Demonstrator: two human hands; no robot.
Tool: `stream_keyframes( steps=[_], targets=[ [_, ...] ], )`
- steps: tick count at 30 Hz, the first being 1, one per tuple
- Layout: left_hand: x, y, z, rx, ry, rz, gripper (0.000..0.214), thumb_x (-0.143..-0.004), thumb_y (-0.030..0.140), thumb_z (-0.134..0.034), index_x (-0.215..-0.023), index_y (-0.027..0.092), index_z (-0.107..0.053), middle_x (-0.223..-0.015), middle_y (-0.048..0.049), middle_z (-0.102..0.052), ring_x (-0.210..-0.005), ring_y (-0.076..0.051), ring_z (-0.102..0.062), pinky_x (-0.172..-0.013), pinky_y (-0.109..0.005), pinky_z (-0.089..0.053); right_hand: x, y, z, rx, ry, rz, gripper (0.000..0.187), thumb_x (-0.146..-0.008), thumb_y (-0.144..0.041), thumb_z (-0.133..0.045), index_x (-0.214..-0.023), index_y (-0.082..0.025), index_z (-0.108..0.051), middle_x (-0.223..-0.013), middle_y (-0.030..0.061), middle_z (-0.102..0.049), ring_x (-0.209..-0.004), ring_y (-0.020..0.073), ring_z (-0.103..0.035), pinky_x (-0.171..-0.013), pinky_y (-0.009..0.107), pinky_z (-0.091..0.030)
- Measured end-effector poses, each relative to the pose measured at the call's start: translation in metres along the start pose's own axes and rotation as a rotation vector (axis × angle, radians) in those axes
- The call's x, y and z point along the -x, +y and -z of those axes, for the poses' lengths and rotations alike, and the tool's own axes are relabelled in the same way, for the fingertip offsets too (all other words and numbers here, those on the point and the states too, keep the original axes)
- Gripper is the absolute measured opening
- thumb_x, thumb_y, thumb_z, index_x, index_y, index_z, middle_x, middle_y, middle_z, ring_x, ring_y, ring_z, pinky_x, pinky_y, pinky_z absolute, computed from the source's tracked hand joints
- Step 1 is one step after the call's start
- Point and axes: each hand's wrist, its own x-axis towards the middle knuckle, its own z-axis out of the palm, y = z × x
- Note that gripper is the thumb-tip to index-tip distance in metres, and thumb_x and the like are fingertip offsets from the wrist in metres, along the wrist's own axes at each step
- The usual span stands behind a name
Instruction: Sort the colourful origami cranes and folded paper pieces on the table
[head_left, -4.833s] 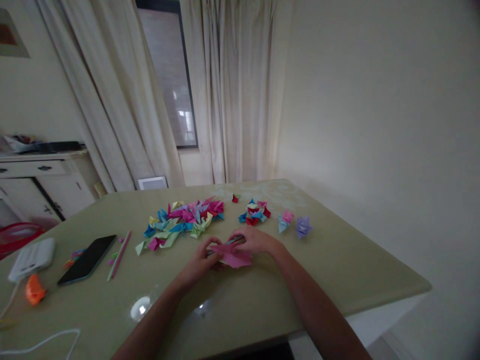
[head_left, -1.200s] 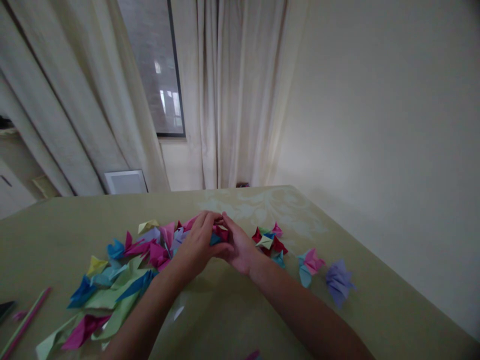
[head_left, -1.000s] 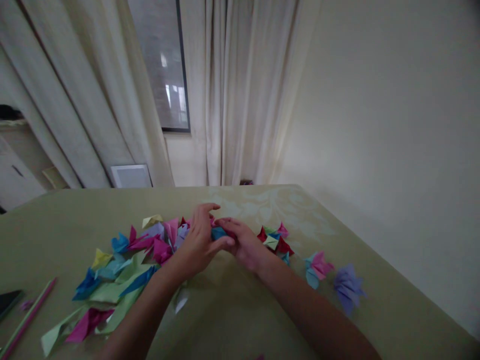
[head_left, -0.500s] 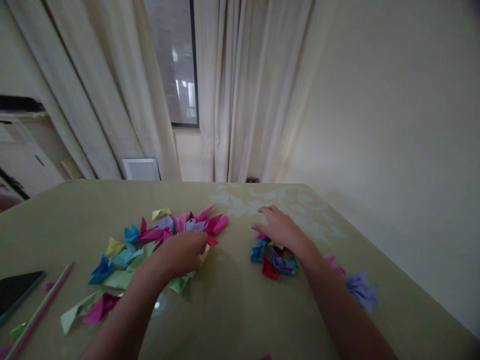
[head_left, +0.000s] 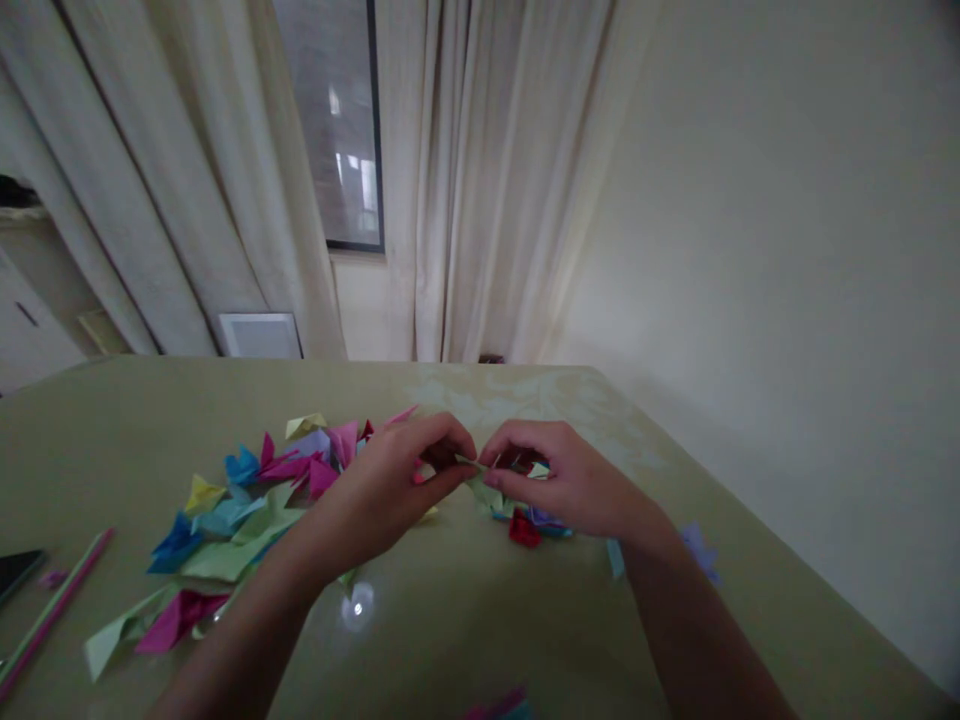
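A small piece of pale green folded paper (head_left: 487,494) is held just above the table, pinched between the thumbs and fingertips of both hands. Its upper edge is a thin, creased strip running from one set of fingertips to the other; the rest slants down below them, partly hidden by the fingers. The left hand (head_left: 411,462) grips its left end and the right hand (head_left: 571,476) its right, the fingertips nearly meeting.

Just below and right of the grip, partly covered by the right hand, sit a red folded piece (head_left: 525,529) and a purple-blue one (head_left: 547,518). Farther right, a light blue piece (head_left: 615,558) and a lavender piece (head_left: 701,553) show around the right forearm. Left of the grip spreads a loose heap of folded papers (head_left: 225,558) in green, blue, yellow, pink and magenta; beyond it lies a pink-and-green stick (head_left: 56,606). All rest on a glossy olive-green table (head_left: 465,625). Behind the grip hang cream curtains (head_left: 514,190).
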Motion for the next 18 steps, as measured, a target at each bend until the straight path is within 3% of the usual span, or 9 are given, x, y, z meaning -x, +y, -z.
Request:
stream_keyframes(
  steps=[2,5,9,11,14,18],
  targets=[
    [-0.002,-0.007,-0.001,0.033,0.044,-0.019,0.016,-0.093,0.036,-0.066,-0.099,0.021,-0.068,-0.087,-0.0004,-0.075,-0.079,-0.016,-0.070,-0.072,-0.025,-0.054,0.010,-0.001,0.008,0.067,0.027,-0.035,0.014,-0.097,-0.035,-0.068,-0.094,-0.023,-0.074,-0.083,0.0006,-0.073,-0.074,0.0173,-0.067,-0.071,0.029,-0.052],
    [-0.003,-0.035,0.001,-0.106,0.042,0.019,0.018,-0.095,0.036,-0.062,-0.101,0.021,-0.070,-0.090,-0.0030,-0.076,-0.079,-0.017,-0.069,-0.071,-0.027,-0.053,0.026,0.004,0.024,0.192,0.148,-0.090,0.015,-0.095,-0.035,-0.067,-0.092,-0.022,-0.073,-0.089,0.0033,-0.074,-0.078,0.0186,-0.068,-0.070,0.029,-0.053],
    [-0.002,-0.087,-0.004,-0.393,-0.238,0.174,0.009,-0.083,0.019,-0.068,-0.089,0.020,-0.075,-0.090,-0.0066,-0.078,-0.084,-0.022,-0.071,-0.076,-0.031,-0.050,0.055,0.026,0.055,0.385,0.238,-0.202,0.018,-0.092,-0.038,-0.063,-0.094,-0.023,-0.072,-0.098,0.0069,-0.074,-0.083,0.0208,-0.068,-0.070,0.030,-0.055],
    [0.000,-0.105,-0.012,-0.482,-0.348,0.233,0.017,-0.077,0.009,-0.067,-0.086,0.020,-0.076,-0.092,-0.0076,-0.079,-0.089,-0.025,-0.072,-0.078,-0.032,-0.049,0.075,0.041,0.073,0.496,0.272,-0.262,0.020,-0.091,-0.040,-0.062,-0.091,-0.023,-0.072,-0.095,0.0079,-0.074,-0.081,0.0216,-0.068,-0.071,0.032,-0.056],
    [0.003,-0.118,-0.024,-0.538,-0.423,0.256,0.021,-0.077,0.004,-0.063,-0.080,0.021,-0.075,-0.092,-0.0090,-0.080,-0.090,-0.026,-0.073,-0.078,-0.033,-0.048,0.107,0.060,0.097,0.598,0.343,-0.343,0.024,-0.090,-0.044,-0.060,-0.088,-0.023,-0.071,-0.091,0.0096,-0.074,-0.080,0.0236,-0.069,-0.073,0.036,-0.058],
    [0.004,-0.117,-0.029,-0.573,-0.352,0.287,0.017,-0.077,0.006,-0.063,-0.075,0.020,-0.073,-0.086,-0.0104,-0.077,-0.085,-0.028,-0.073,-0.074,-0.034,-0.046,0.147,0.077,0.117,0.604,0.366,-0.437,0.029,-0.088,-0.051,-0.061,-0.085,-0.024,-0.070,-0.088,0.0101,-0.075,-0.078,0.0257,-0.070,-0.070,0.037,-0.059]
  ],
)
